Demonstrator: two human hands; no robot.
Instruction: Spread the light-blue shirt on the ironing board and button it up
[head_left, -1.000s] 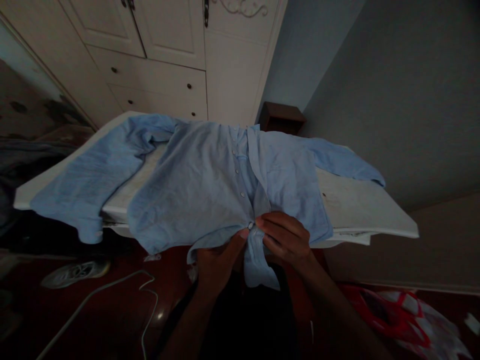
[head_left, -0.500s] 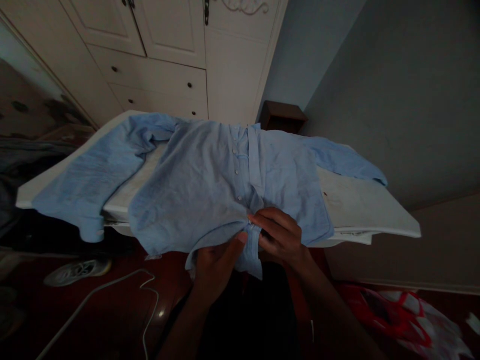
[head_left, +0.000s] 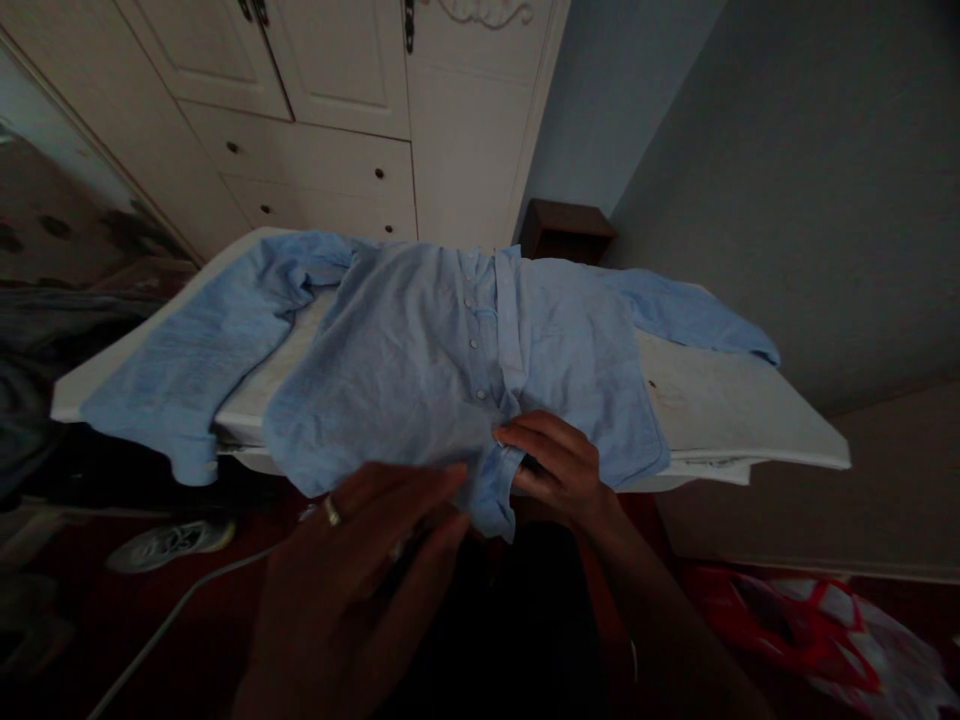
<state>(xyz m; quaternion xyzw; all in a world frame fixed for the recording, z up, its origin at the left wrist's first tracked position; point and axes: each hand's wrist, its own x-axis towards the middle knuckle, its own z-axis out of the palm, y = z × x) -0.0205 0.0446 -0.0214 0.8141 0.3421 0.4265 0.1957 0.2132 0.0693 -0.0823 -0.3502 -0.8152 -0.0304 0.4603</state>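
Observation:
A light blue button-up shirt (head_left: 397, 350) lies spread with its sleeves out to both sides on a white ironing board (head_left: 727, 405). White buttons run down its front, and the two front edges lie slightly apart. My right hand (head_left: 561, 462) pinches the front edge low on the shirt, near the hem. Just left of it, my left hand (head_left: 360, 565), with a ring on one finger, is raised closer to the camera and somewhat blurred. Its thumb and fingers are apart, with the fingertips beside the hanging shirt corner (head_left: 495, 500); whether they touch the cloth I cannot tell.
Beyond the board stands a white wardrobe (head_left: 337, 150) with drawers, with a small brown box (head_left: 570, 225) to its right. On the floor are a shoe (head_left: 169, 545), a pale cord (head_left: 180, 610) and a red and white bag (head_left: 810, 630).
My left hand has let go of the shirt hem and come up and left, towards the camera. The bottom corner hangs differently. My right hand stays on the front edge.

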